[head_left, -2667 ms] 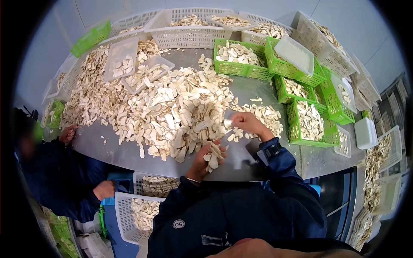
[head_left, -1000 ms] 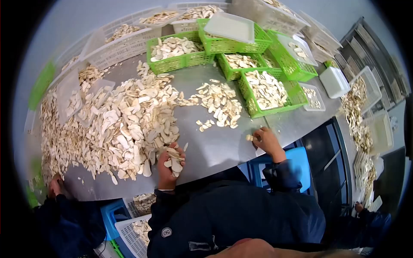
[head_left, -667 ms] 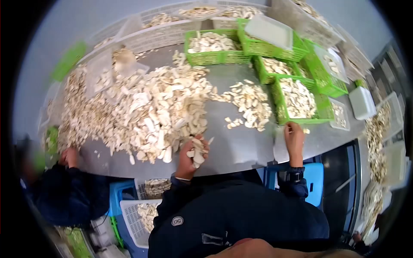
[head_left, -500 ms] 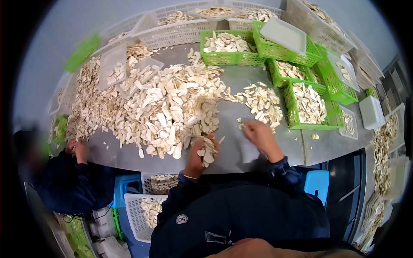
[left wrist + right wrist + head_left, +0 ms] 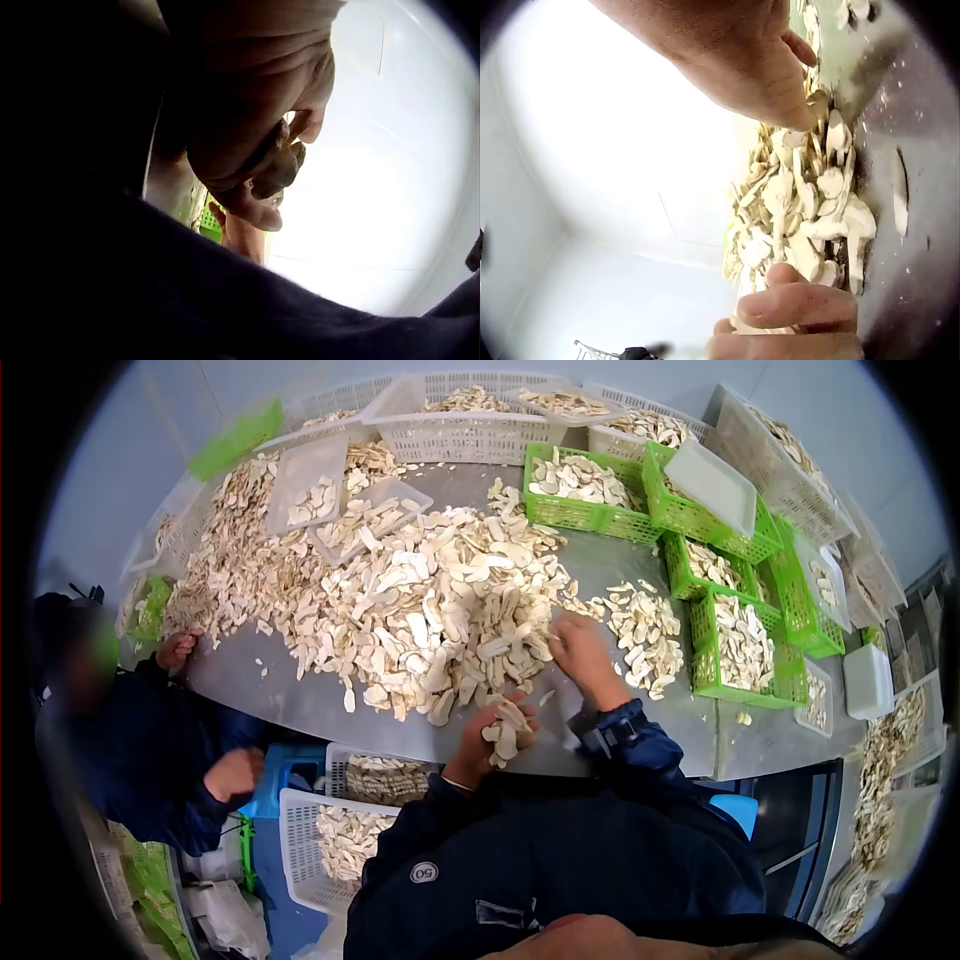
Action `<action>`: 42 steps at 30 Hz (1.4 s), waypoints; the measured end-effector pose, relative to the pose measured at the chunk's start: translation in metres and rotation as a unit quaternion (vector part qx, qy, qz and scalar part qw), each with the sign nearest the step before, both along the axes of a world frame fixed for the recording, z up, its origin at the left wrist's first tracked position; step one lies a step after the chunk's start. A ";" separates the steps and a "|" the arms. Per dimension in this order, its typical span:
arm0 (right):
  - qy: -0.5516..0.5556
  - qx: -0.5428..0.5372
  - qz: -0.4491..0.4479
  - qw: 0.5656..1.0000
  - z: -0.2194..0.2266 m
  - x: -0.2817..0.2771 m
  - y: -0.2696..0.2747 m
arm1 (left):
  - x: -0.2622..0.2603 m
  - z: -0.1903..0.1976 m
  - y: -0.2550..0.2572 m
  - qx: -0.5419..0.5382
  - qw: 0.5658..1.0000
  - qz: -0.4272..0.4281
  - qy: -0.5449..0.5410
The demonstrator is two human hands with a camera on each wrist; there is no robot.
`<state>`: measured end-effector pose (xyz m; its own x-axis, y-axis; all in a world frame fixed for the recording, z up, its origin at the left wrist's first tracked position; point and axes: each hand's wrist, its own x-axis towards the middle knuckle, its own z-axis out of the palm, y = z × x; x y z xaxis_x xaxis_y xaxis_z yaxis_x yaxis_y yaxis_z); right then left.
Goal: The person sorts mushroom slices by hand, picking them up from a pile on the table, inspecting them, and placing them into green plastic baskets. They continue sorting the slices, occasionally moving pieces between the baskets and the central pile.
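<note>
Gripping mushroom slices (image 5: 506,732) in your left hand (image 5: 474,742), you have your right hand (image 5: 588,660) beside the mushroom heap (image 5: 410,600), which lies toward its ten o'clock, though I cannot tell whether it pinches anything.

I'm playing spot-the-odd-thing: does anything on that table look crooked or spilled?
Yes, a bit. A white rectangular plastic tray sits askew across a green latticed plastic basket. One small pale slice lies alone on the grey metal table near another green basket, apart from the piles, as if dropped.
</note>
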<state>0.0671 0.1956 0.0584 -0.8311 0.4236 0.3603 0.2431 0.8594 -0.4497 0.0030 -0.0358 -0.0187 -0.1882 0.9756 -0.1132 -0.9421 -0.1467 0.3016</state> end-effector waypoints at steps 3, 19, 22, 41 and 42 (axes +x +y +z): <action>-0.075 -0.174 0.046 0.981 0.013 0.015 0.005 | 0.004 0.021 0.004 0.007 0.998 0.025 -0.051; 0.018 -0.072 0.074 0.994 0.002 -0.010 0.002 | -0.025 0.042 -0.195 -0.103 0.941 0.322 -0.011; 0.014 -0.128 0.077 0.989 -0.001 0.001 0.008 | 0.000 0.016 -0.289 -0.198 0.883 0.425 -0.029; -0.041 -0.570 0.092 0.815 0.023 0.042 -0.004 | -0.021 0.065 -0.186 -0.304 0.895 0.179 0.272; -0.026 -0.571 0.082 0.817 0.022 0.045 -0.004 | -0.022 0.077 -0.157 -0.285 0.907 0.145 0.272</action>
<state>0.1119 0.1913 0.0805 -0.9121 0.3397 -0.2294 0.2116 -0.0891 -0.9733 -0.0194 -0.1927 0.0588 -0.6074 0.6877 -0.3976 -0.5775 -0.0385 0.8155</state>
